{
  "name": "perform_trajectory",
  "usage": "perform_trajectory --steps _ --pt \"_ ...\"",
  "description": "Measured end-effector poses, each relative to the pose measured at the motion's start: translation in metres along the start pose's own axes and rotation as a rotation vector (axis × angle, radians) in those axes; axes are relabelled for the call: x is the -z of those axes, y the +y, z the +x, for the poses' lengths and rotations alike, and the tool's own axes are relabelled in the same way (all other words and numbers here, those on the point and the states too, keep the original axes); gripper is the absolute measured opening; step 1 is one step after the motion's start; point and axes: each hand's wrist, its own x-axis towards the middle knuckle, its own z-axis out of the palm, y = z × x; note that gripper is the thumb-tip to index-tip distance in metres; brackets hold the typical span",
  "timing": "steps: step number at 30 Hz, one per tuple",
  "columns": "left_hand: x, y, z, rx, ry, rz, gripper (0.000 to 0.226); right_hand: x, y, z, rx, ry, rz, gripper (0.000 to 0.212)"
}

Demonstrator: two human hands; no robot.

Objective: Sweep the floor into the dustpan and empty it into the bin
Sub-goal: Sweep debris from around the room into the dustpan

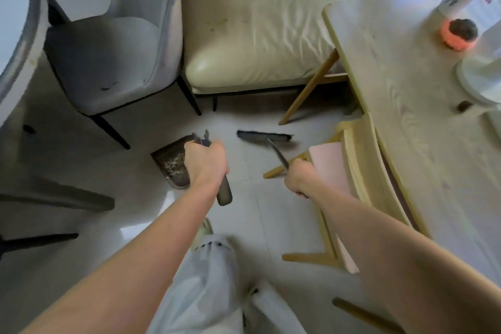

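Observation:
A dark grey dustpan [170, 163] sits low over the pale tiled floor [252, 198], with a heap of crumbs and dust inside it. My left hand [206, 163] grips its upright handle, whose end sticks out below my fist. My right hand [301, 176] holds the thin handle of a broom. The dark broom head [263, 136] rests on the floor to the right of the pan, a short gap apart from it. No bin is in view.
A grey chair [108, 62] stands at the left beside a cream sofa [254, 35]. A wooden table [401, 84] fills the right, with a wooden chair with a pink seat [333, 171] tucked beside it. My leg and foot [206, 260] are below.

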Motion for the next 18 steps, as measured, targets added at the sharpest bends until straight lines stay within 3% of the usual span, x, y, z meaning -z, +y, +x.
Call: perform_trajectory --steps 6,8,10,15,18 --pt "-0.051 0.051 0.065 0.104 -0.172 0.000 0.035 0.045 -0.049 0.056 -0.111 -0.039 0.050 0.021" --pt "-0.072 0.071 0.083 0.192 -0.230 -0.064 0.027 0.053 -0.055 0.076 -0.200 -0.036 0.198 0.009" --pt "-0.095 0.090 0.096 0.239 -0.275 -0.088 0.013 0.059 -0.055 0.089 -0.260 0.000 0.392 0.014" --pt "-0.154 0.104 0.104 0.247 -0.394 -0.062 0.020 0.078 -0.047 0.141 -0.456 0.111 0.704 0.010" --pt "-0.191 0.097 0.100 0.223 -0.427 -0.071 0.017 0.106 -0.033 0.179 -0.516 0.160 0.786 0.026"
